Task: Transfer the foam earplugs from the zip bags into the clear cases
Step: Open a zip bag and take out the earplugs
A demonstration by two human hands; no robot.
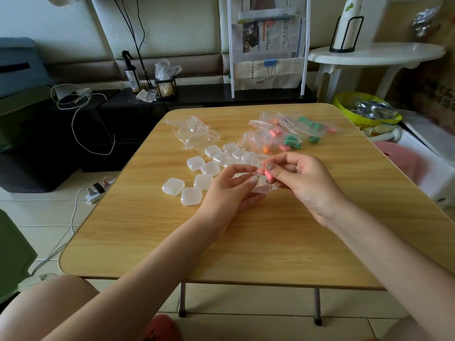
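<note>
My right hand [304, 179] has thumb and forefinger pinched together on a pink earplug [266, 174], the other fingers loosely curled behind. My left hand [227, 190] meets it from the other side: thumb and forefinger closed on the thin edge of an open clear case [262, 187], which sits between my two hands, right under the earplug. The earplug touches the case or hangs just above it; I cannot tell which, because my fingertips cover the spot. The case is see-through and blurs into the wood, so its hinge and lid are hard to make out.

Just beyond my fingers lies a cluster of closed clear cases [216, 159], some partly hidden behind my left fingers. Beyond my right hand is a heap of zip bags [283, 134] with pink, orange and green earplugs inside. Farther beyond my left fingers sits a pile of empty zip bags [194, 132]. All of it lies on the wooden table [246, 242]. Nothing stands between my hands and the case.
</note>
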